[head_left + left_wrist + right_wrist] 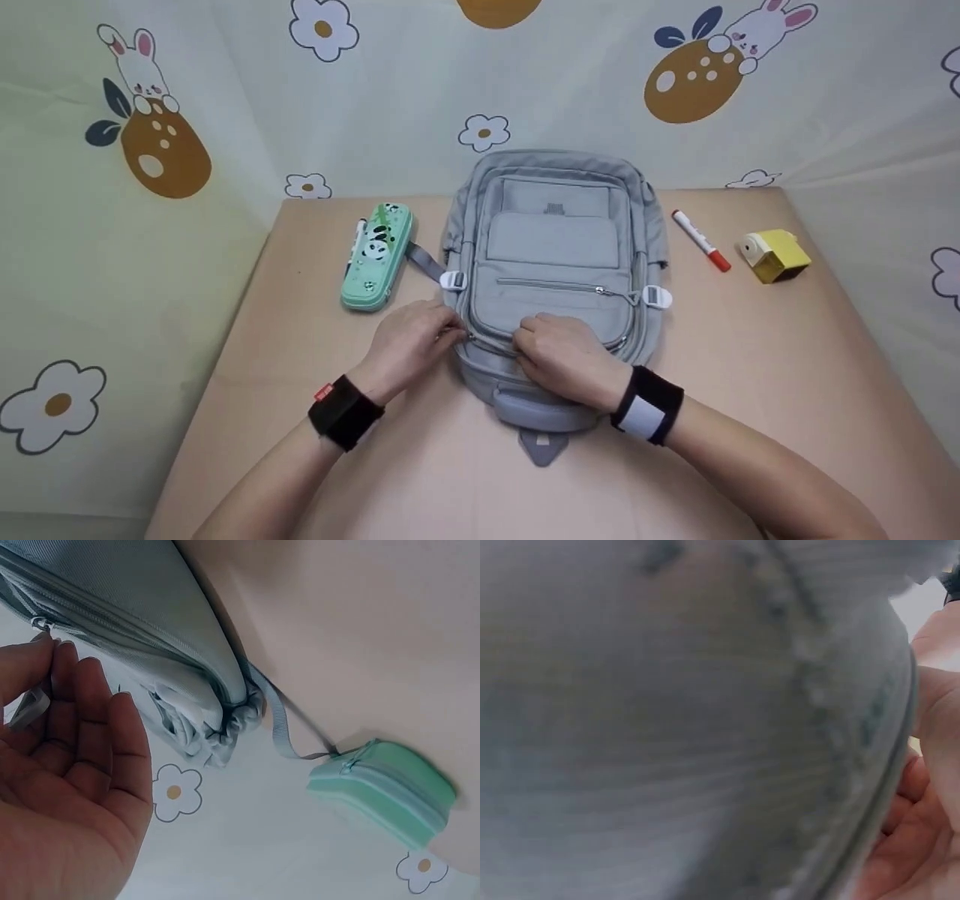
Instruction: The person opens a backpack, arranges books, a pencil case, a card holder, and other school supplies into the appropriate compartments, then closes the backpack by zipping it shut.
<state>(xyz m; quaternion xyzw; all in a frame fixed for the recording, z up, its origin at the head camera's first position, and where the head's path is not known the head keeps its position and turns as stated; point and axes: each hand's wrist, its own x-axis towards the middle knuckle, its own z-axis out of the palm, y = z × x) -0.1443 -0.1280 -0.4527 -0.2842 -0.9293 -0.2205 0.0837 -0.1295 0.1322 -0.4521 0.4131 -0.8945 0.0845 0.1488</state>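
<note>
A grey backpack [553, 241] lies on the table, front pocket up, its top handle [544, 412] toward me. At its left side my left hand [409, 343] pinches a zipper pull between thumb and fingers. The left wrist view shows the metal zipper slider [40, 624] right at those fingertips, with a grey pull loop [31, 706] hanging by the palm. My right hand [568, 358] has its fingers curled at the pocket's lower edge, gripping the fabric there. Blurred grey fabric [667, 727] fills most of the right wrist view, hiding part of that hand.
Left of the backpack lies a mint panda pencil case [377, 259], with a white pen [355, 244] along its far side. A grey strap [424, 262] reaches toward it. To the right are a red-capped marker [700, 240] and a yellow-and-white boxy object [777, 256]. Patterned cloth surrounds the table.
</note>
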